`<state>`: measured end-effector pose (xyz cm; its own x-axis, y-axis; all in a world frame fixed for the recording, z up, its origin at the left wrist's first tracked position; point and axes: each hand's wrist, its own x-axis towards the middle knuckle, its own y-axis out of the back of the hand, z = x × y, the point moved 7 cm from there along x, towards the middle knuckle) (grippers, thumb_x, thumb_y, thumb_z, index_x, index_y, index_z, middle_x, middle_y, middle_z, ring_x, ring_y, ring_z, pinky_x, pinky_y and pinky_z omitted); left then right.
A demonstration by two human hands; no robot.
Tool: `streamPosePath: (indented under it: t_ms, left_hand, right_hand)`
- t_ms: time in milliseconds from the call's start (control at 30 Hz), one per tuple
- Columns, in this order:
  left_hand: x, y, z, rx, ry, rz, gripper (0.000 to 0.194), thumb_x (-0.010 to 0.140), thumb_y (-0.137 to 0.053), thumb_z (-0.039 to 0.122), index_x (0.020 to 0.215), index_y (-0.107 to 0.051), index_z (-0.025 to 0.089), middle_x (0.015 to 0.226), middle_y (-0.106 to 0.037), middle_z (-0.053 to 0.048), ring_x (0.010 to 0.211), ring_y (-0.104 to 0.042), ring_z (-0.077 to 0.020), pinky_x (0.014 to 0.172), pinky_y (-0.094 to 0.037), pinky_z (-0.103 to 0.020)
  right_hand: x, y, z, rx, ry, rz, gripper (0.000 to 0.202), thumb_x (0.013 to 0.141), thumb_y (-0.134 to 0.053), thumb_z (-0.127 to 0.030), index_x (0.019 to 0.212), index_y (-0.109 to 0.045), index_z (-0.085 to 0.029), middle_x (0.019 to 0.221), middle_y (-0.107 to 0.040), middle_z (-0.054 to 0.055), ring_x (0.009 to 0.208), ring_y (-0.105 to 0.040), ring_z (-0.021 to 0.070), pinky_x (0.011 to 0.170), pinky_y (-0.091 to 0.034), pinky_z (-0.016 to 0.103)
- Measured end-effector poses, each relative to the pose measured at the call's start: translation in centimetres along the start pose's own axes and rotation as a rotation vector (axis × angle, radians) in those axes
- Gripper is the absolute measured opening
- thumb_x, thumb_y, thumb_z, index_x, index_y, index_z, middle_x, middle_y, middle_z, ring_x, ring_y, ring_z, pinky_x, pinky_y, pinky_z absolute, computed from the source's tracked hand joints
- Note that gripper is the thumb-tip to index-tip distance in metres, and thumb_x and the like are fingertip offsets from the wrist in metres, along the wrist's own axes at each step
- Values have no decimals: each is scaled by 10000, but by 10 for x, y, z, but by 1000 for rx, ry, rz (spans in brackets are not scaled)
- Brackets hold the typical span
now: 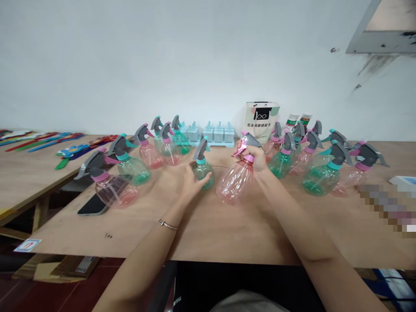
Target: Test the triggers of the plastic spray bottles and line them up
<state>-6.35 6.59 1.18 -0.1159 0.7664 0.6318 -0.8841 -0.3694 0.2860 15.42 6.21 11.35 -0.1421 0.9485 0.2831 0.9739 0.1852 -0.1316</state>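
Hands first, left to right: the left hand cups the belly of a small green spray bottle standing on the wooden table, fingers loosely curled, while the right hand is clamped round the neck of a tilted pink spray bottle just beside it, its base near the board. Both bottles look empty, so probably light, thin-walled and somewhat slick; the collar under the trigger seems the surest hold. More bottles flank them.
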Motion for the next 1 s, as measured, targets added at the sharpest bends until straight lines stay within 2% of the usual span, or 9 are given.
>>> streamPosePath:
  t_ms: [167,333,533,700,800,900,1000]
  left_hand:
    - [0,1,1,17,10,-24,638,727,-782,442,1209,-420,233,1237,-589,-137,1286,-554,-317,1063,-457,-525]
    - [1,1,-1,14,3,-31,626,732,-783,432,1217,-429,256,1226,-601,-121,1275,-567,-308,1059,-462,-531]
    - [1,1,-1,34,27,-50,637,735,-782,444,1228,-432,246,1260,-590,-143,1294,-554,-326,1068,-454,-551]
    - [1,1,1,26,25,-52,642,745,-779,446,1245,-433,242,1272,-594,-144,1284,-564,-318,1065,-458,-542]
    - [1,1,1,25,28,-57,645,744,-780,453,1244,-432,240,1282,-591,-148,1271,-573,-317,1060,-463,-545]
    - [1,2,1,21,28,-58,644,744,-782,454,1244,-438,239,1284,-591,-149,1270,-572,-320,1064,-463,-541]
    - [1,3,2,9,24,-44,644,740,-789,448,1248,-447,249,1297,-584,-144,1264,-571,-320,1075,-452,-540]
  right_hand:
    - [-3,2,4,107,-69,33,285,514,-574,-278,782,-655,-231,766,-700,51,842,-683,262,623,-522,338]
    - [-8,-9,-4,118,2,-49,222,480,-540,-263,680,-626,-222,784,-707,49,724,-628,214,494,-445,282]
    - [-8,-11,5,80,-83,-39,290,499,-550,-233,766,-663,-224,791,-714,30,757,-629,193,511,-419,234]
    - [-6,-5,2,63,57,-23,141,528,-548,-246,654,-607,-227,741,-689,30,737,-613,200,553,-453,276]
    - [-5,-5,-2,35,117,-16,122,530,-553,-242,641,-601,-229,724,-681,25,775,-619,202,603,-472,278]
    - [-3,-6,1,44,45,-21,153,537,-577,-262,684,-612,-232,754,-685,23,774,-614,195,540,-434,249]
    - [-3,-4,5,76,-7,1,157,541,-579,-272,691,-599,-230,735,-669,12,674,-562,159,492,-392,230]
